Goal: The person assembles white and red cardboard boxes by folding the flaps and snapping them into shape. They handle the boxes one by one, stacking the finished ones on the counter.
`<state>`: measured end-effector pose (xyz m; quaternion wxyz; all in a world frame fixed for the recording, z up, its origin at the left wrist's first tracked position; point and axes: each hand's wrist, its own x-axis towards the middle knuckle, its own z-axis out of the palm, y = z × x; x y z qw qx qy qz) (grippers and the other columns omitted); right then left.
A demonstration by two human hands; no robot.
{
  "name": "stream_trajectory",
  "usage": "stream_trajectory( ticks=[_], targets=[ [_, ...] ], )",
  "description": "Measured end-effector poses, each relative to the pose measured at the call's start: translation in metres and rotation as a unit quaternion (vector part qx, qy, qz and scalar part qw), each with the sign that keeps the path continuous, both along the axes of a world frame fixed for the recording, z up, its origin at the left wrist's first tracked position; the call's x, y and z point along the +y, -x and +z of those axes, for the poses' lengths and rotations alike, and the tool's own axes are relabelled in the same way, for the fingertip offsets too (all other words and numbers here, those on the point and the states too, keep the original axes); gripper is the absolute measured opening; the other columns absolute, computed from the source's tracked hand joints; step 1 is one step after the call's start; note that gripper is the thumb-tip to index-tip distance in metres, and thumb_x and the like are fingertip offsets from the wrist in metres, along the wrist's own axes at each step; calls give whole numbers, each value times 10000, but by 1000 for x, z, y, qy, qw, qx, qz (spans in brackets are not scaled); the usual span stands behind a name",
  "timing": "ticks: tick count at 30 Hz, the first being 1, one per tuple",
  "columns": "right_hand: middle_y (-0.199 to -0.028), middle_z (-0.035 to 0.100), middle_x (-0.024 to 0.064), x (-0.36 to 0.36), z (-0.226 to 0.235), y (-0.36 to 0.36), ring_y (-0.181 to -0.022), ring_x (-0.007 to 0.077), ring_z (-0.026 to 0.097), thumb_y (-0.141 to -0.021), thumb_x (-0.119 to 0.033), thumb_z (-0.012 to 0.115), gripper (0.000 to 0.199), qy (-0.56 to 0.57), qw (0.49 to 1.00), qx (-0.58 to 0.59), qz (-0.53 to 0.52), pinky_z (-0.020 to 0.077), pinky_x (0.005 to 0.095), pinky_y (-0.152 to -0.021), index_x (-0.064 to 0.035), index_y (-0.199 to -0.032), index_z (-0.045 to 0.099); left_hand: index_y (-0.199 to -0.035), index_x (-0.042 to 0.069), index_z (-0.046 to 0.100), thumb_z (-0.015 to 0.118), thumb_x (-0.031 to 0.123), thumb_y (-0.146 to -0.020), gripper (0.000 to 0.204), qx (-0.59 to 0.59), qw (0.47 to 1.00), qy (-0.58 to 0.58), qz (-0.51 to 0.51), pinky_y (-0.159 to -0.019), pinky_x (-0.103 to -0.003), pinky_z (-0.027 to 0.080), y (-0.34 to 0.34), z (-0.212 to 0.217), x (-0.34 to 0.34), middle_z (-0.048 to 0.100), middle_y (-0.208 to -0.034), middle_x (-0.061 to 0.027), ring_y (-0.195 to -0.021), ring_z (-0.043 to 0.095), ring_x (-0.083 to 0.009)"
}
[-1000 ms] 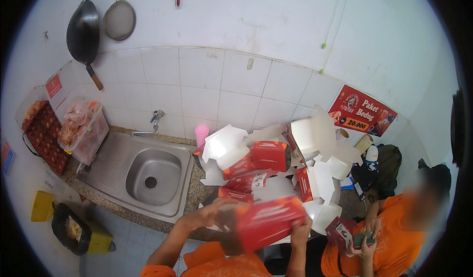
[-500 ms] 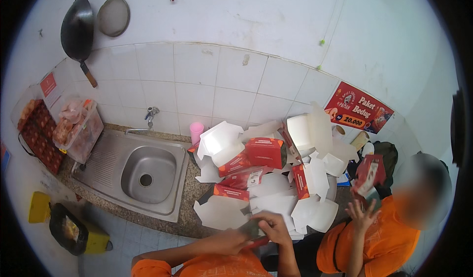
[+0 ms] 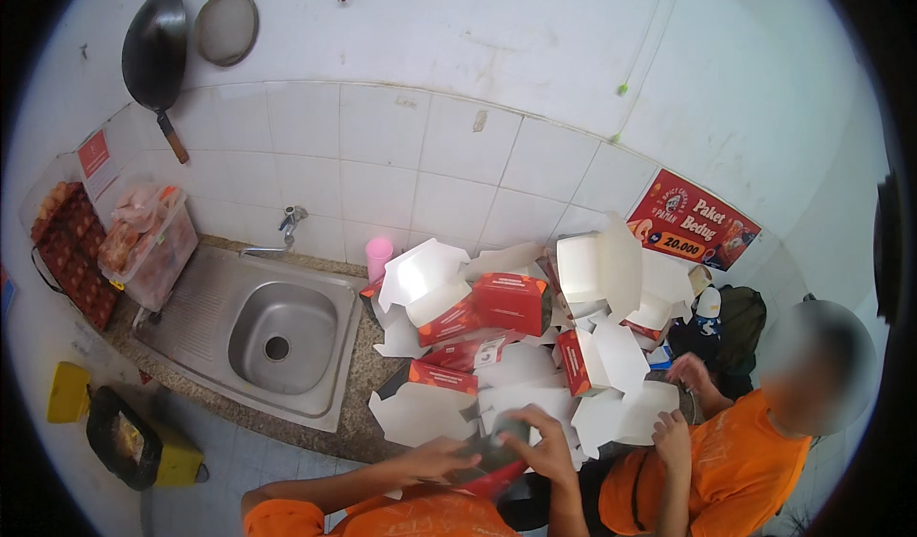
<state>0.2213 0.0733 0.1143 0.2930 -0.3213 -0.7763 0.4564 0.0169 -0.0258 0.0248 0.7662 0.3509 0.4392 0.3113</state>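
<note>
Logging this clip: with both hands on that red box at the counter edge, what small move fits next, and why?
Probably set the red box onto the pile of boxes: left hand and right hand grip it low at the counter edge, just before that pile.

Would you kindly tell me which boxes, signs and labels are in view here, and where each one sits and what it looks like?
Food boxes: heap on the counter right of the sink, red outside, white inside, many open.
Held box: red and dark, between the left hand and right hand at the counter's front edge.
Poster: wall tiles at right, red rectangle with pictures.
Small sign: wall at far left, red.
</note>
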Motion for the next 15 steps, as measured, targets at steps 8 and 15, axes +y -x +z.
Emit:
stream_trajectory(
  ticks=[8, 15],
  targets=[
    [-899, 618, 54, -4, -29, 12, -813, 149, 568, -877, -31, 705, 149, -131, 953, 137, -236, 453, 276, -748, 2, -1022, 718, -1272, -17, 635, 687, 430, -962, 546, -144, 987, 12, 63, -845, -287, 507, 13, -21, -5, 674, -1145, -57, -1001, 635, -141],
    [-879, 667, 67, -4, -34, 15, -824, 164, 594, -867, -80, 740, 130, -75, 970, 202, -113, 473, 296, -733, -42, -991, 750, -1266, -44, 623, 669, 441, -969, 570, -127, 986, 88, -70, -896, -301, 487, 17, -20, -3, 656, -1152, -88, -1012, 628, -160]
  ],
)
